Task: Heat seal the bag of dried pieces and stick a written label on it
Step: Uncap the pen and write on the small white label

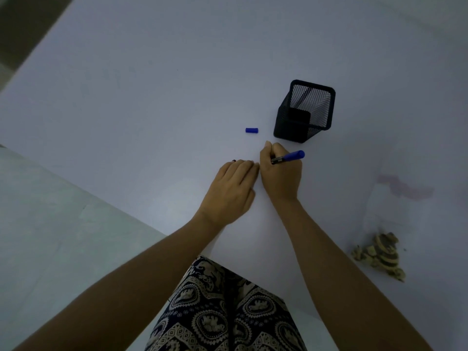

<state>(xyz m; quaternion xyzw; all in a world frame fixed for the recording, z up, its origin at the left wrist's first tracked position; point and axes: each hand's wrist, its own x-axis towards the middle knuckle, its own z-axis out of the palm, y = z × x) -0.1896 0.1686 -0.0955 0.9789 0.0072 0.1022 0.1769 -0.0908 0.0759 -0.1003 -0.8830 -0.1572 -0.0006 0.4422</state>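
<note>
My right hand (pixel 279 173) grips a blue marker (pixel 291 156) with its tip down on the white table, the tip hidden behind my fingers. Beside it my left hand (pixel 231 191) rests flat on the table, fingers touching the right hand. Any label under the hands is hidden. The marker's blue cap (pixel 251 130) lies loose just beyond my hands. At the right, a clear bag (pixel 395 198) lies on the table, hard to make out, with dried brown pieces (pixel 379 254) showing at its near end.
A black mesh pen holder (pixel 305 112) stands just beyond my right hand. The white table (pixel 152 84) ends in an edge at the left and near side, with pale floor (pixel 50 224) below. My patterned trousers show at the bottom.
</note>
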